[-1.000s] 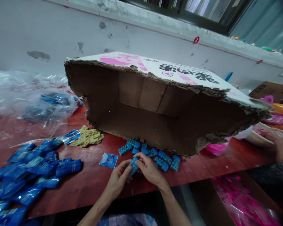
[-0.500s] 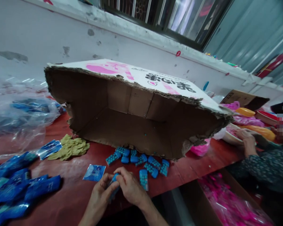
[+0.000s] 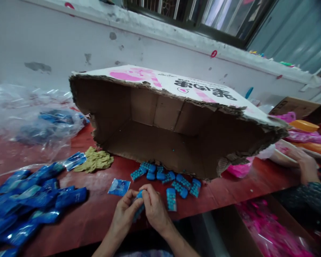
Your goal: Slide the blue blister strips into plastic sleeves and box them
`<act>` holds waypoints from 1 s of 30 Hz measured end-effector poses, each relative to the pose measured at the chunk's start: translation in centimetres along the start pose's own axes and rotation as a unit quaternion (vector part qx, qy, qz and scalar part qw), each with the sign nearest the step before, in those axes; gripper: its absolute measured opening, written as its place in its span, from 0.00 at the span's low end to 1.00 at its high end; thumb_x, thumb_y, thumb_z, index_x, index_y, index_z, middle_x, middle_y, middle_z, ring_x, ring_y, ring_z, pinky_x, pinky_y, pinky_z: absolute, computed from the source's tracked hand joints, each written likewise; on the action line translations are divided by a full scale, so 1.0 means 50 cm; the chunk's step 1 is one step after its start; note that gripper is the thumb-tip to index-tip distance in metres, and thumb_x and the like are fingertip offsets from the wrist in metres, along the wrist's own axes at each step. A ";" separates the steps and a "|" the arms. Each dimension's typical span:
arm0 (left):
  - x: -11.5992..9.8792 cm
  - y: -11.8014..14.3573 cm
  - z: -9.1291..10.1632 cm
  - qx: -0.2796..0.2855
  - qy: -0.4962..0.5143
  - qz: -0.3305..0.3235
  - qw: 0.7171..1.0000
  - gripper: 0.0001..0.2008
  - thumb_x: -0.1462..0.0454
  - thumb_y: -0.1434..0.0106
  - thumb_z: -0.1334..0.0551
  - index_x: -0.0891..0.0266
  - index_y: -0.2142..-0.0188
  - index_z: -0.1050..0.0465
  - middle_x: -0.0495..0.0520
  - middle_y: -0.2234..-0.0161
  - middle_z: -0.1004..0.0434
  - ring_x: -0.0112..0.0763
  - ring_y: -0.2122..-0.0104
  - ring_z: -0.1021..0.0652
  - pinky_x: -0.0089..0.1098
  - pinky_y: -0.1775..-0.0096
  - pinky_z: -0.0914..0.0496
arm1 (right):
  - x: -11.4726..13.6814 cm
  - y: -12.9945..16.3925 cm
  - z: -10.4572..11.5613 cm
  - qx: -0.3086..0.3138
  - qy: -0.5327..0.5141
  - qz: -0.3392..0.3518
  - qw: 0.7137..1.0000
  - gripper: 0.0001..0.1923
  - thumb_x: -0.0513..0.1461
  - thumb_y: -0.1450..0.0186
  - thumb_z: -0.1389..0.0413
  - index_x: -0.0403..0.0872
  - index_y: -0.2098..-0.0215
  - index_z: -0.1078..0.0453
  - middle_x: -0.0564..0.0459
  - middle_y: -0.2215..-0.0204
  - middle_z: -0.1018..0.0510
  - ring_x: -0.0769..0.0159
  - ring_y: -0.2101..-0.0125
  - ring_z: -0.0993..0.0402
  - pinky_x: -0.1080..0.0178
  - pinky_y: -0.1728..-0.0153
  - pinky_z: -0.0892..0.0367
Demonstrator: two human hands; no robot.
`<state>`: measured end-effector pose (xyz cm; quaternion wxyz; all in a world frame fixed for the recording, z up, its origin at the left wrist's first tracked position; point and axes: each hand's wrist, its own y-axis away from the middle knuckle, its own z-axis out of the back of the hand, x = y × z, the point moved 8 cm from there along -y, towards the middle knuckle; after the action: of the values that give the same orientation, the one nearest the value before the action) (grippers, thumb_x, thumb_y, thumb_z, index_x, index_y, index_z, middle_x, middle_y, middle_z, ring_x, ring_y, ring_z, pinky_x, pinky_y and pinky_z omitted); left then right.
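Landmark: a large torn brown cardboard box (image 3: 160,121) lies on its side on the red table (image 3: 101,210), its open mouth facing the person and its white top printed with pink and black marks.
Left hand: the left hand (image 3: 124,214) is at the near table edge in front of the box mouth, fingers curled around a small blue blister strip of round beads (image 3: 139,207), gripping it from the left.
Right hand: the right hand (image 3: 155,208) presses against the left one, thumb and fingers pinching the same strip from the right.
Held strip: mostly covered by both hands, only its blue top end showing between the fingertips.
Loose strips: a cluster of matching blue bead strips (image 3: 163,176) lies just at the box's lower lip, with one single strip (image 3: 171,198) nearer, just right of the right hand.
Small packet: a flat blue square sachet (image 3: 119,187) lies on the table left of the hands.
Cloth: a crumpled olive-yellow rag (image 3: 95,160) sits by the box's left corner.
Packets: a heap of shiny blue plastic pouches (image 3: 29,200) spreads far left of the box.
Bag: a clear plastic bag (image 3: 40,121) holding blue goods lies left of the box, against the wall.
Other person: another person's hand (image 3: 303,160) rests on the table right of the box.
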<state>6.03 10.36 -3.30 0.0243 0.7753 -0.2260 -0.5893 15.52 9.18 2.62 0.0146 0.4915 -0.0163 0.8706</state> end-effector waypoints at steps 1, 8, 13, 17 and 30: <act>0.000 0.000 -0.003 0.010 0.007 0.011 1.000 0.20 0.50 0.53 0.35 0.63 0.72 0.35 0.44 0.86 0.34 0.20 0.88 0.36 0.21 0.85 0.42 | -0.004 0.000 -0.002 0.008 -0.026 -0.010 1.000 0.14 0.42 0.33 0.61 0.47 0.62 0.36 0.52 0.70 0.27 0.66 0.68 0.30 0.66 0.67 0.36; -0.006 0.001 -0.009 0.051 0.066 0.026 0.996 0.18 0.51 0.49 0.38 0.62 0.73 0.39 0.47 0.84 0.29 0.20 0.90 0.35 0.20 0.89 0.47 | -0.025 0.003 -0.033 0.127 -0.236 -0.045 0.962 0.20 0.50 0.34 0.59 0.47 0.53 0.39 0.61 0.82 0.38 0.75 0.85 0.42 0.73 0.86 0.42; 0.005 0.011 -0.003 0.057 0.056 0.016 0.997 0.16 0.53 0.49 0.37 0.63 0.74 0.39 0.45 0.84 0.31 0.17 0.90 0.37 0.19 0.88 0.47 | -0.029 0.010 -0.040 0.117 -0.206 -0.054 0.970 0.12 0.44 0.33 0.57 0.48 0.57 0.38 0.61 0.80 0.37 0.78 0.86 0.45 0.74 0.87 0.46; -0.008 0.018 -0.005 0.042 0.051 0.011 0.998 0.16 0.53 0.48 0.38 0.63 0.72 0.37 0.44 0.84 0.31 0.17 0.89 0.36 0.20 0.86 0.45 | -0.031 0.015 -0.033 0.088 -0.195 -0.068 0.975 0.12 0.45 0.33 0.59 0.48 0.59 0.40 0.60 0.77 0.35 0.78 0.86 0.42 0.74 0.87 0.45; -0.005 0.021 -0.022 0.085 0.073 0.015 0.994 0.13 0.55 0.44 0.41 0.63 0.68 0.37 0.50 0.82 0.27 0.25 0.83 0.28 0.23 0.81 0.39 | -0.028 0.013 -0.026 0.094 -0.206 -0.063 0.972 0.11 0.44 0.34 0.58 0.49 0.57 0.45 0.63 0.81 0.39 0.77 0.86 0.40 0.73 0.85 0.40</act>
<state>6.63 9.28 -2.42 -0.0163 0.8120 -0.2844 -0.5094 15.09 8.58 0.72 0.0192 0.6592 0.0935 0.7458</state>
